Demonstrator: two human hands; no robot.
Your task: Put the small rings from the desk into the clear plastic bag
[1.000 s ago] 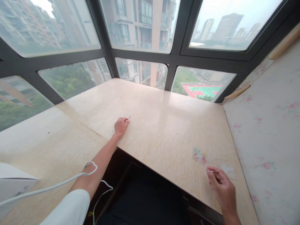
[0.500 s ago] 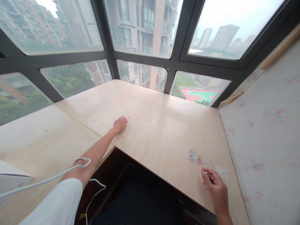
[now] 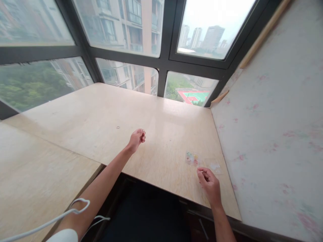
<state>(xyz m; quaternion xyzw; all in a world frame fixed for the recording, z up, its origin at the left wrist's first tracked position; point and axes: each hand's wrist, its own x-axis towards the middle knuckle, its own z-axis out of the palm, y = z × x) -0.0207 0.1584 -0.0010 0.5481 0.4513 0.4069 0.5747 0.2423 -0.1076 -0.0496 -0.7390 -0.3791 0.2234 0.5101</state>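
Note:
My left hand [image 3: 137, 138] hovers over the middle of the pale wooden desk [image 3: 106, 114], fingers pinched on a small ring I can barely see. A second small metal ring [image 3: 117, 127] lies on the desk to its left. My right hand [image 3: 210, 185] rests near the desk's front right edge, fingers curled loosely; whether it holds anything is not clear. Just beyond it lies a small clear packet [image 3: 191, 158] with coloured bits inside, and another clear plastic piece [image 3: 215, 165] beside it.
Dark-framed windows [image 3: 161, 64] ring the far side of the desk. A floral-patterned wall [image 3: 272, 127] closes off the right. A white cable [image 3: 63, 215] loops by my left arm. A dark gap [image 3: 151, 215] lies under the desk edge.
My left hand lifted off the desk and moved right, away from the ring lying there, now pinched. The view swung left. My right hand stayed near the packet.

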